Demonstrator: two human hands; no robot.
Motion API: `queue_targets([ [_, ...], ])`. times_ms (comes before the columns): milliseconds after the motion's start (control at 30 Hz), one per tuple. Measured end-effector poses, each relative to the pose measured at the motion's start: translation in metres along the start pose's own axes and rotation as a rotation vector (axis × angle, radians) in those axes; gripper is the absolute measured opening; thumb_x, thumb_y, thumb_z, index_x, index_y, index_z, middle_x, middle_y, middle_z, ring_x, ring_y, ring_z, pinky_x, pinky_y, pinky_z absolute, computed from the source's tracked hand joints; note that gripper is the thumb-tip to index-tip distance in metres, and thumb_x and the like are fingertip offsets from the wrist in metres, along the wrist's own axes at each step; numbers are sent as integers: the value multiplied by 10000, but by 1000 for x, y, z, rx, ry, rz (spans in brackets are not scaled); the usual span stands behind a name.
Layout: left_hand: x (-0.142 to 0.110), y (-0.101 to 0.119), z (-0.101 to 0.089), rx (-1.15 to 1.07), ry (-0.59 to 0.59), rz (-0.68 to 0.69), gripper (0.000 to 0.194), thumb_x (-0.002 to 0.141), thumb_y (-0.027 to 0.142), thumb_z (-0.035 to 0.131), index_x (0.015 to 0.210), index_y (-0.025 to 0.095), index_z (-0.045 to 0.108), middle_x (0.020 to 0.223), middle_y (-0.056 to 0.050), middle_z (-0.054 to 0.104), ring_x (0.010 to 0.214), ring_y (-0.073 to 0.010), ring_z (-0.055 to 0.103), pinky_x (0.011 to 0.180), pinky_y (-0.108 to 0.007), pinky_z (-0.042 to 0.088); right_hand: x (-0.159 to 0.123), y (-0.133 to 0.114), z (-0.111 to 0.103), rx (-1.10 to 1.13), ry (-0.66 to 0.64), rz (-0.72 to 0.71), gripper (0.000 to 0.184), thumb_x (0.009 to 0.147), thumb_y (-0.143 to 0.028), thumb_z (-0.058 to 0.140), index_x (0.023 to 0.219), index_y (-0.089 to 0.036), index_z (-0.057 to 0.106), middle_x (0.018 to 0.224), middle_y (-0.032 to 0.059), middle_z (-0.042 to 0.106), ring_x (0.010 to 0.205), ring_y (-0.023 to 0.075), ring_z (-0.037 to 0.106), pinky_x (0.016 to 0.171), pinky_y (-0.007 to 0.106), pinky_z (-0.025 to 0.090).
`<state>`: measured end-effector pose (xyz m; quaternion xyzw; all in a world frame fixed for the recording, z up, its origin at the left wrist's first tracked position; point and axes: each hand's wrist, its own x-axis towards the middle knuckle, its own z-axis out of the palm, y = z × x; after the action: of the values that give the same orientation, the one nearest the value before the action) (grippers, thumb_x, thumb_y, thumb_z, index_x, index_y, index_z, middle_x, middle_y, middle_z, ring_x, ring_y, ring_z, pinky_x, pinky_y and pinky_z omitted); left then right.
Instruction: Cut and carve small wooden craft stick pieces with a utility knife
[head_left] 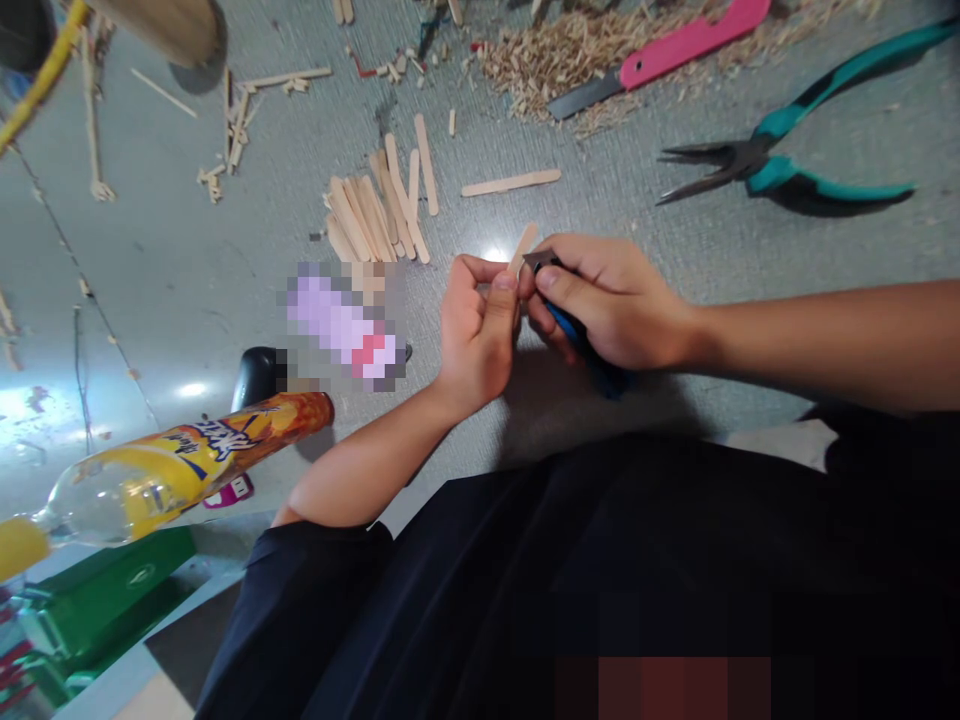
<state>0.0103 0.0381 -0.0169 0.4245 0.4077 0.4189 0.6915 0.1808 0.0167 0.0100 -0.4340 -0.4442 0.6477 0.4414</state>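
Left hand pinched a wooden stick between thumb and fingers, out in front of the dark shirt. Right hand was clenched round a blue-handled tool, its metal head at the stick; could not tell whether touching. Beyond, to the left, loose sticks lay heaped. Farther right, teal-handled pliers lay with jaws apart. Past these, a pink-handled blade lay among wood shavings.

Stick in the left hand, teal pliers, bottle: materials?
Stick: likely bare wood, matte, pale tan. Teal pliers: dark metal head, probably steel, dull sheen; handles look like smooth plastic or rubber, opaque teal. Bottle: probably glossy plastic, see-through at the shoulder, though glass can't be excluded.
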Motion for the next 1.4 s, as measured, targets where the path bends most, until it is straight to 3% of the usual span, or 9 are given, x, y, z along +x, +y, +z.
queue_targets([
  [167, -3, -1, 0, 43, -6, 69, 411, 1133, 622, 742, 1025, 298, 513, 619, 87, 528, 579, -158, 618, 565, -275, 394, 0, -2, -1, -31, -8, 23, 313, 1229, -441, 666, 977, -263, 616, 679, -63, 623, 489, 127, 559, 457, 315, 439],
  [367, -3, -7, -5, 148, 30, 141, 394, 1131, 642, 738, 1042, 286, 593, 657, 94, 566, 558, -138, 605, 615, -264, 469, -2, -5, 0, -111, 6, 38, 421, 1238, -480, 653, 893, -253, 572, 680, -45, 609, 483, 112, 572, 470, 318, 442],
  [633, -5, -6, -6, 153, 18, 97, 355, 1109, 608, 762, 999, 310, 604, 672, 41, 661, 650, -228, 710, 668, -350, 549, -7, -18, 6, -96, 28, 164, 477, 1247, -461, 635, 825, -258, 545, 609, -49, 588, 423, 112, 535, 404, 319, 379],
  [733, -4, -3, -3, 68, -63, 94, 391, 1123, 613, 752, 995, 297, 562, 614, 67, 604, 565, -184, 646, 588, -309, 474, -7, -17, 5, -83, 19, 134, 489, 1239, -498, 646, 825, -260, 540, 585, -52, 579, 425, 115, 534, 409, 322, 369],
  [867, -2, 1, -1, -23, -92, 80, 454, 1123, 640, 759, 979, 278, 525, 577, 111, 525, 398, -89, 386, 501, -269, 326, -3, -12, 1, -24, -25, 64, 457, 1212, -542, 688, 877, -255, 568, 622, -56, 610, 442, 119, 566, 432, 313, 418],
  [1067, 6, 0, -4, -99, -152, 48, 555, 1058, 702, 825, 954, 287, 471, 515, 155, 364, 365, -70, 314, 439, -249, 247, 6, -6, -5, 67, -101, 40, 414, 1201, -557, 689, 945, -250, 582, 615, -73, 629, 416, 121, 564, 418, 292, 406],
  [1400, 7, -3, -7, -55, -150, 44, 565, 1067, 742, 791, 1004, 284, 465, 631, 125, 514, 391, -42, 313, 435, -232, 219, 8, 0, -8, 121, -124, 64, 340, 1211, -533, 672, 1034, -249, 610, 673, -77, 653, 422, 120, 576, 409, 282, 394],
])
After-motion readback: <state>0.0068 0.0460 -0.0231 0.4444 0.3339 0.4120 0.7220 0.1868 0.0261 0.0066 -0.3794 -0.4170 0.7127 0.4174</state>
